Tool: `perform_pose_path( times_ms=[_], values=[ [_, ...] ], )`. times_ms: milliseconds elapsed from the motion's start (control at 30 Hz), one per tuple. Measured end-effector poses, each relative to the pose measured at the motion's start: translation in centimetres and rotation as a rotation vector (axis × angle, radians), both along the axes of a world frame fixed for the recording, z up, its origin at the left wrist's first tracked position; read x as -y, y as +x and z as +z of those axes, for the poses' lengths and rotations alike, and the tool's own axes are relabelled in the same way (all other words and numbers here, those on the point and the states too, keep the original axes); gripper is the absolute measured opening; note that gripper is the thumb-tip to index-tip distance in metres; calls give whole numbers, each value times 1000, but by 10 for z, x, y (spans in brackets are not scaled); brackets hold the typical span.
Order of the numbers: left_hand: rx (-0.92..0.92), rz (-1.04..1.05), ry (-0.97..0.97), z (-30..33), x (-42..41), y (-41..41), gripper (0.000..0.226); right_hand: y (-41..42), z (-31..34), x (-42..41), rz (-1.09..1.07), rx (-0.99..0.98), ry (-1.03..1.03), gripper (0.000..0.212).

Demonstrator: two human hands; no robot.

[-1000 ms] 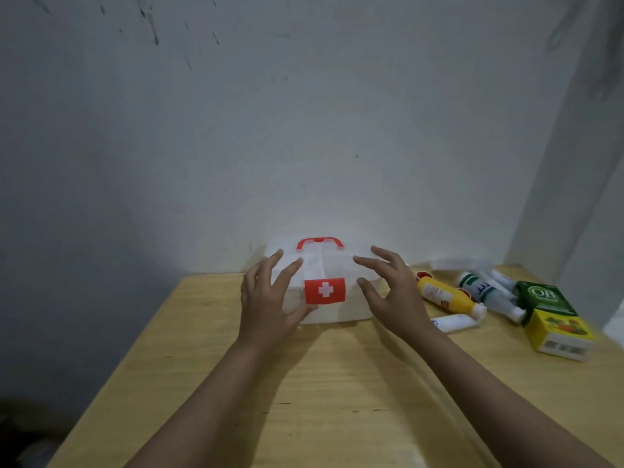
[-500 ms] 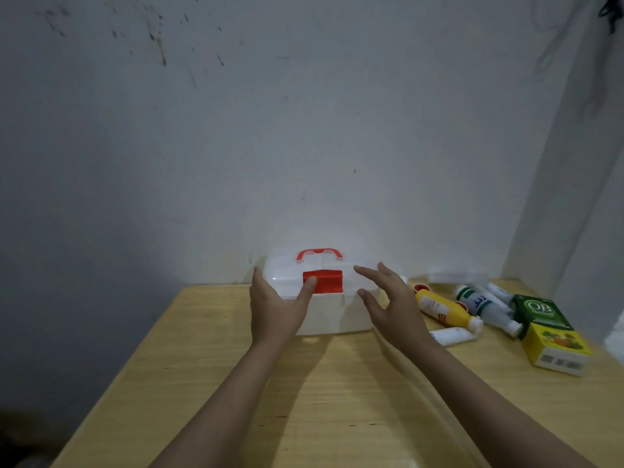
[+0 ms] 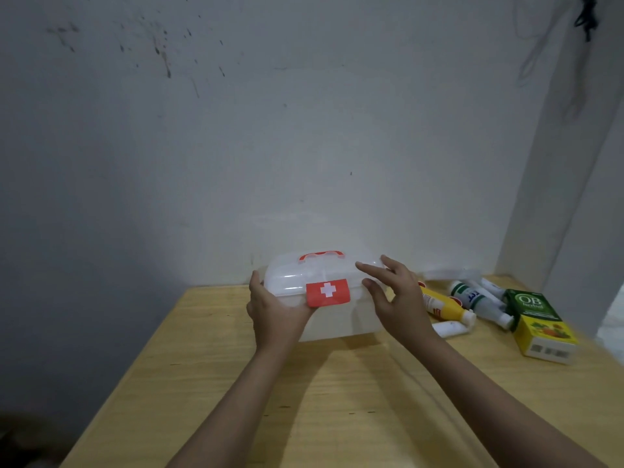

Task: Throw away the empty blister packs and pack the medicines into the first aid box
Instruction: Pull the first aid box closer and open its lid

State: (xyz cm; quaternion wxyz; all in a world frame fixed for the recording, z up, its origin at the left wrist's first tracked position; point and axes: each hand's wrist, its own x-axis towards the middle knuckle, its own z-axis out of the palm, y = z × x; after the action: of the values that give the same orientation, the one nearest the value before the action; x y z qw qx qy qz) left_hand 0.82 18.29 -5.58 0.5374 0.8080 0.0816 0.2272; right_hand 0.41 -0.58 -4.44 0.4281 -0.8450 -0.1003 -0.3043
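A translucent white first aid box (image 3: 337, 315) with a red handle and a red latch bearing a white cross stands at the back of the wooden table, against the wall. My left hand (image 3: 275, 307) grips its front left corner, thumb on the lid's side and fingers under the latch. My right hand (image 3: 393, 295) hovers at the box's right side, fingers spread over the lid's edge. To the right lie a yellow bottle (image 3: 445, 304), a white and green bottle (image 3: 472, 295), a small white tube (image 3: 450, 329) and a green and yellow medicine carton (image 3: 537, 320).
The wooden table (image 3: 337, 400) butts against a grey wall at the back and a wall corner on the right. Its left edge drops off into dark floor. A clear plastic piece (image 3: 449, 273) lies behind the bottles.
The red latch was flipped up and has come back down, showing its white cross again. My left hand shifted to the box's left corner. The lid looks slightly raised at the left.
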Motion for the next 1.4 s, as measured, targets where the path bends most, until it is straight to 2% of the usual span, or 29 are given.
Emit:
perform_pose_path(
  times_ms=[233,400,533,733,933,1033,1200,1400],
  values=[
    [59,-59,-36,-1,-1,-8,129,-8,5,-1,-30,3,-7,32],
    [38,-120,32,-8,-1,-14,131,-9,9,0,-78,-3,-14,32],
    [33,-99,20,-11,-1,-12,126,-5,20,2,-87,24,6,31],
    [34,-81,30,-14,0,-12,105,26,46,-2,-168,137,13,28],
    [69,-59,13,-22,-3,-11,102,68,71,-6,-212,148,188,27],
    [92,-30,18,-25,-2,-10,102,87,73,-7,-202,100,156,31],
    [115,-15,32,-25,-1,-11,101,98,67,-9,-185,29,79,52],
    [130,-12,35,-26,-1,-11,100,102,59,-3,-110,-89,-29,63]
  ],
)
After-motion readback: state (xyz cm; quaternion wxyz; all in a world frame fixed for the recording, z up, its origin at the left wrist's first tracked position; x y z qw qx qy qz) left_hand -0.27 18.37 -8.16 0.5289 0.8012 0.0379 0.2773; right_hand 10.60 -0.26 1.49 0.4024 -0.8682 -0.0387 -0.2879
